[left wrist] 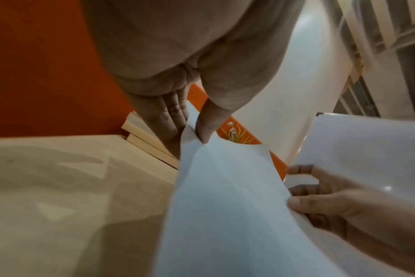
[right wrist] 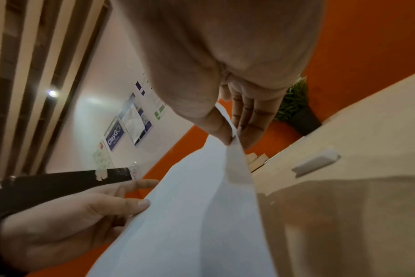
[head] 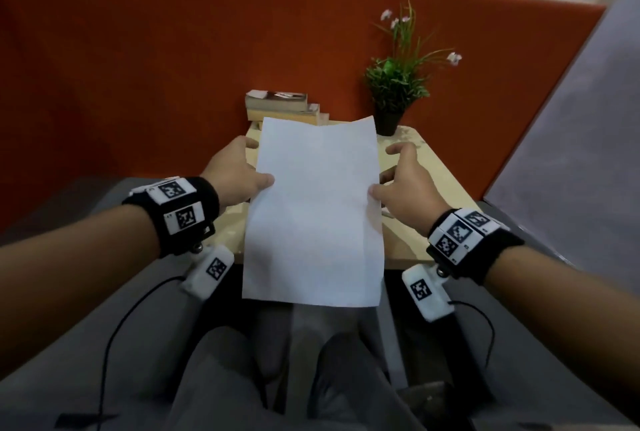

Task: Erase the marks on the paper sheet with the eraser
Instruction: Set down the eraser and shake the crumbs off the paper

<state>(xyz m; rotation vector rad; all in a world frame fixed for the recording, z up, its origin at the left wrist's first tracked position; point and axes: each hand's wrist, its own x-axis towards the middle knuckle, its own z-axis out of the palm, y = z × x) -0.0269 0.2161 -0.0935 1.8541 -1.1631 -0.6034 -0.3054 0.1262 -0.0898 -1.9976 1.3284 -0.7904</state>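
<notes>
A white paper sheet hangs lifted above the small beige table, its near end out past the table's front edge. My left hand pinches its left edge between thumb and fingers. My right hand pinches the right edge the same way. No marks show on the side facing me. In the left wrist view the thumb presses the paper onto the fingers. The right wrist view shows the paper and a pale rectangular eraser lying on the table beside it.
A stack of books and a potted plant stand at the table's far edge against an orange partition. My grey-clad legs are below the table's front edge. A grey panel rises at the right.
</notes>
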